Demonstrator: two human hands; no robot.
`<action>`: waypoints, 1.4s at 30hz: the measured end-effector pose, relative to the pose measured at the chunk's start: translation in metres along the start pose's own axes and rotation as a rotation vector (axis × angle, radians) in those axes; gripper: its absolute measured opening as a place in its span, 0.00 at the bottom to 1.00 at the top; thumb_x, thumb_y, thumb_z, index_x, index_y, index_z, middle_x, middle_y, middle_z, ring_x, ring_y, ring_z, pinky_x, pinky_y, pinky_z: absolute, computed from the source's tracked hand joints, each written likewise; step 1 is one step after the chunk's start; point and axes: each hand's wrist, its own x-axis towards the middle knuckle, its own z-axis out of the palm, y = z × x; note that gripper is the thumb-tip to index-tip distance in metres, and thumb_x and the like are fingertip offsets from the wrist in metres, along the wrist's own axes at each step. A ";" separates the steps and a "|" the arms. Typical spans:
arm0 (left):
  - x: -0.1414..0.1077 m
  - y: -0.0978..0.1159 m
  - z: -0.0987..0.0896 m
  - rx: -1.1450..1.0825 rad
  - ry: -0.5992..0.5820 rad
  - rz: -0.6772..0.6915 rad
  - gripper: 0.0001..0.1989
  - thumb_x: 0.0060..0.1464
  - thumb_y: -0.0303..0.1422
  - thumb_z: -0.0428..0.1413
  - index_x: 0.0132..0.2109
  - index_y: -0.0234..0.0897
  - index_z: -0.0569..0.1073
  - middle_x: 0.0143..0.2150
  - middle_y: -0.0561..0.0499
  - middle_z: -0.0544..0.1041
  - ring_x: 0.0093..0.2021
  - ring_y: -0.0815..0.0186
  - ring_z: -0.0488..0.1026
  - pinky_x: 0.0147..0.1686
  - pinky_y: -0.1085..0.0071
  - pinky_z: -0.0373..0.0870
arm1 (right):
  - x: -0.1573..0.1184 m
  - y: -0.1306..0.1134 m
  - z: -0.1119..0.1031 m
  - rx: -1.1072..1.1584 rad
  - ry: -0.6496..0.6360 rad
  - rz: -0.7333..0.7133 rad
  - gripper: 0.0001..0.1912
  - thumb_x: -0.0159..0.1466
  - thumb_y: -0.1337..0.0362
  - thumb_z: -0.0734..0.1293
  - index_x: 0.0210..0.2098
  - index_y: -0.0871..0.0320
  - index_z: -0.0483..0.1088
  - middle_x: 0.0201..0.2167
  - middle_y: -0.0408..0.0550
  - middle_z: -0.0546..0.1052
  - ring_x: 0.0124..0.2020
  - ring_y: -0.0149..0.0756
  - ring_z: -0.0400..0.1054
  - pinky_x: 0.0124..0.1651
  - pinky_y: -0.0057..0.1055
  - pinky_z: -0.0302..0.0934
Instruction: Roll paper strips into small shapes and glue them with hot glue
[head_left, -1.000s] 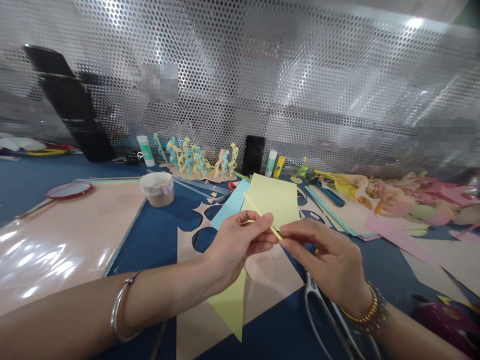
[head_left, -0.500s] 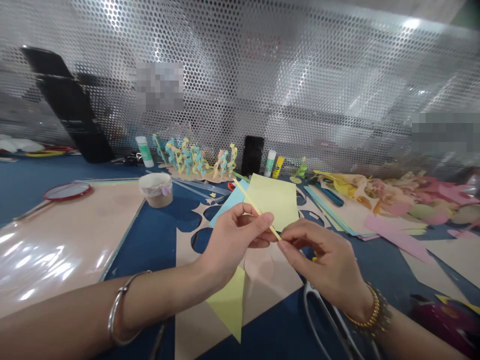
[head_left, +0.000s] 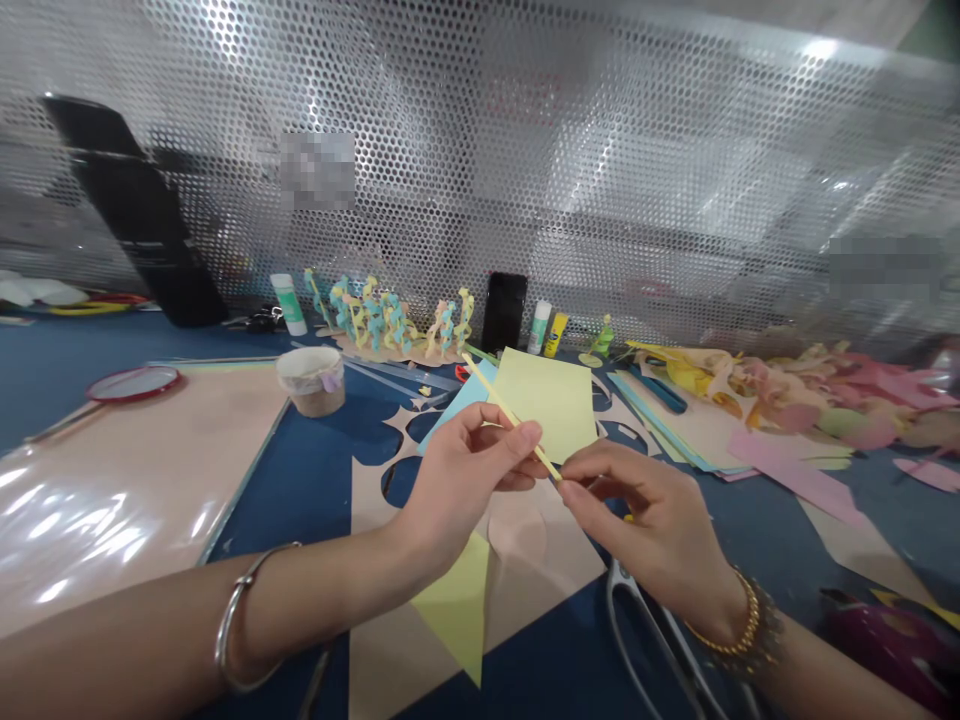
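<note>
A thin yellow paper strip (head_left: 487, 385) slants across the middle of the head view. My left hand (head_left: 469, 480) pinches it between thumb and fingers partway along. At the strip's lower end, the thumb and fingertips of my right hand (head_left: 637, 510) close on it. Beneath my hands lie a cut pale pink sheet (head_left: 420, 660), a pointed yellow paper piece (head_left: 461, 610) and a pale pink disc (head_left: 517, 530). Behind them rests a yellow paper sheet (head_left: 555, 390) over a light blue one (head_left: 454, 405). Scissors (head_left: 652, 640) lie under my right wrist.
A small tub (head_left: 311, 380) and plastic-covered sheets (head_left: 172, 450) are on the left. Twisted paper decorations (head_left: 375, 320), a phone (head_left: 505, 312) and glue sticks (head_left: 538, 328) stand along the perforated metal panel (head_left: 420, 150). Coloured papers (head_left: 705, 440) and scraps (head_left: 810, 390) lie right.
Almost nothing differs. Both hands keep their pinch on the paper strip, and my left fingers have shifted very slightly left.
</note>
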 end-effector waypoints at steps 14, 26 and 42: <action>-0.002 0.000 -0.001 0.083 -0.161 0.020 0.08 0.47 0.30 0.64 0.36 0.37 0.74 0.30 0.53 0.79 0.32 0.68 0.75 0.34 0.75 0.69 | 0.002 0.002 -0.001 0.246 -0.013 0.246 0.09 0.62 0.60 0.66 0.28 0.58 0.72 0.20 0.42 0.72 0.22 0.29 0.67 0.25 0.25 0.65; -0.004 0.002 0.000 -0.022 -0.198 -0.110 0.10 0.51 0.33 0.62 0.41 0.39 0.73 0.27 0.58 0.72 0.29 0.74 0.72 0.25 0.82 0.64 | 0.000 0.001 -0.002 0.103 0.071 0.115 0.04 0.60 0.66 0.66 0.29 0.56 0.72 0.25 0.42 0.73 0.26 0.29 0.67 0.27 0.24 0.63; -0.004 0.000 0.000 -0.002 -0.237 -0.116 0.09 0.52 0.34 0.62 0.40 0.38 0.71 0.26 0.58 0.71 0.28 0.75 0.70 0.26 0.81 0.63 | -0.001 0.004 0.001 0.064 0.135 0.031 0.02 0.59 0.66 0.69 0.31 0.54 0.70 0.27 0.40 0.73 0.28 0.27 0.69 0.30 0.21 0.66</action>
